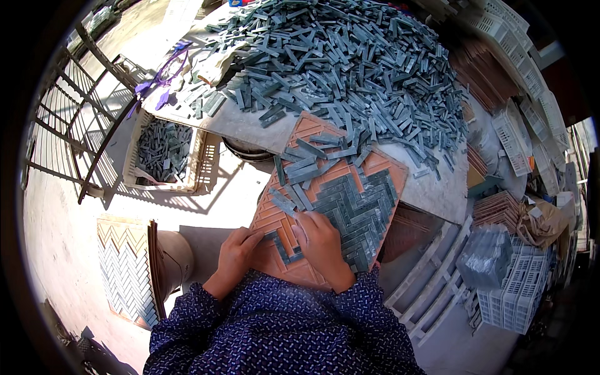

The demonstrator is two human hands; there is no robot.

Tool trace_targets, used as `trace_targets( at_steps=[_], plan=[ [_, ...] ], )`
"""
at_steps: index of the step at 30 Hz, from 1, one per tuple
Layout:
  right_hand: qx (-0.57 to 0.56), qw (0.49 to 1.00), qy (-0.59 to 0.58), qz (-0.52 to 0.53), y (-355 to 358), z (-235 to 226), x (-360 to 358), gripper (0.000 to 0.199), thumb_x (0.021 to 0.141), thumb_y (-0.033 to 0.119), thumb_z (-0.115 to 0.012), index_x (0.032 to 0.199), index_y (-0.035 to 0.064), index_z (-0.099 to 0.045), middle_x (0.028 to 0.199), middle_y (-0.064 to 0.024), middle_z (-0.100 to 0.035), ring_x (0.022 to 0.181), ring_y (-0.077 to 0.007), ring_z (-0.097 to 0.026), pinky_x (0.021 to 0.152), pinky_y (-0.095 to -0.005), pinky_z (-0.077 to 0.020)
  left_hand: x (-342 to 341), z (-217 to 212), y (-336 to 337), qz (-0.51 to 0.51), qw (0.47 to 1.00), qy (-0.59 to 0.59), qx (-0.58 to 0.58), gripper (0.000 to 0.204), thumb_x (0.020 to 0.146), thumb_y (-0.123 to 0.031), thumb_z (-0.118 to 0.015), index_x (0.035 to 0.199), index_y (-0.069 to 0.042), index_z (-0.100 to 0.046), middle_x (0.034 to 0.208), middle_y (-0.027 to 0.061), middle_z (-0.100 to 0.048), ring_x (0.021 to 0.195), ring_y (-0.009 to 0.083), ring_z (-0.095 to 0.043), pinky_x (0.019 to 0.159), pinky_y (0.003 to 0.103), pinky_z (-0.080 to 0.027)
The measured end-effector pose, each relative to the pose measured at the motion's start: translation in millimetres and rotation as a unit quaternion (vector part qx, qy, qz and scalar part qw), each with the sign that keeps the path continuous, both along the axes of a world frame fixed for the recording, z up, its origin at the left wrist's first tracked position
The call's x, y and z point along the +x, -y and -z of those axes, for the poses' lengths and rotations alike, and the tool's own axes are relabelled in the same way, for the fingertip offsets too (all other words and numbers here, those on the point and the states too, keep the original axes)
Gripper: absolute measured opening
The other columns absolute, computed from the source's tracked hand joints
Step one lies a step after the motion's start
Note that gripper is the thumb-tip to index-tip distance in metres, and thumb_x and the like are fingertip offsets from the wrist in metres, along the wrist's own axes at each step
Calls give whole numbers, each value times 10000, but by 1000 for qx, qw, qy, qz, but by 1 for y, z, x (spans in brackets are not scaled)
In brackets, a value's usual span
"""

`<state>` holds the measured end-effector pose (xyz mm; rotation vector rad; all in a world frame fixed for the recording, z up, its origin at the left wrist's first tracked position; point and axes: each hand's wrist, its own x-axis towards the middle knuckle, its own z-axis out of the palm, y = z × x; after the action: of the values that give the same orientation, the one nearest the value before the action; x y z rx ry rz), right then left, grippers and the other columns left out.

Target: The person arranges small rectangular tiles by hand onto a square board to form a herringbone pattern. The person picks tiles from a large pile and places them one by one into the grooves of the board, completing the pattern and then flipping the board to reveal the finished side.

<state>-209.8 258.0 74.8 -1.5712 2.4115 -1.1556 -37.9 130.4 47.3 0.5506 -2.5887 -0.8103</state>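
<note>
An orange mould tray (307, 129) with herringbone slots rests tilted in front of me, partly on the table's near edge. Dark green-grey stone strips (359, 212) fill much of its right side, and a few sit in the slots at lower left. Loose stone strips (304, 170) lie across its upper left part. My left hand (239, 253) is at the tray's left edge, fingers curled and pressed together. Over the unfilled slots, my right hand (320, 245) is closed, fingertips pointing down near the loose strips. Whatever either hand's fingers hold is hidden.
A large heap of stone strips (350, 62) covers the table (244, 125). A pale crate (132, 156) of strips stands at left, below a metal rack (81, 119). A filled herringbone panel (125, 269) leans near a bucket (175, 256). White crates (512, 300) stack at right.
</note>
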Motion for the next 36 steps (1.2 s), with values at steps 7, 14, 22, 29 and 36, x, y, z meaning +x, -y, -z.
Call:
trace_targets(
  at_steps=[7,14,22,29,36],
  plan=[
    [58,995,-86,1,22,4,0,108,800,94,-620,873,60,-548,825,-97,-560,780,-285,-591,637,-361,-499,-5,-5,-3,-24,999,-21,33,252,761,-4,-601,1000,-65,-651,865,95,-594,798,278,-609,670,353,-505],
    [94,975,202,6,17,-7,10,206,781,62,-642,977,24,-592,738,-140,-624,654,-293,-632,581,-370,-500,-13,-21,5,-69,988,-55,125,144,814,-7,-624,955,-33,-639,850,114,-611,771,297,-621,663,358,-503],
    [162,979,117,-51,6,-12,18,308,765,40,-658,1061,13,-576,864,-144,-619,787,-338,-618,676,-399,-498,-15,-13,4,-47,990,-62,120,154,786,-5,-638,936,-38,-650,863,113,-627,788,300,-623,680,360,-508],
    [114,983,74,-122,16,-13,4,404,714,22,-689,1097,31,-560,951,-145,-575,885,-340,-580,740,-402,-484,-15,-14,8,-46,990,-60,123,141,781,-26,-648,921,-43,-651,861,108,-627,794,295,-624,685,357,-510],
    [169,968,92,-160,6,-12,-2,447,702,34,-704,1131,48,-579,907,-141,-560,852,-336,-567,738,-390,-474,-36,-18,28,-17,994,-76,77,174,764,-56,-658,935,-35,-639,910,118,-613,840,303,-607,723,365,-504]
  ],
)
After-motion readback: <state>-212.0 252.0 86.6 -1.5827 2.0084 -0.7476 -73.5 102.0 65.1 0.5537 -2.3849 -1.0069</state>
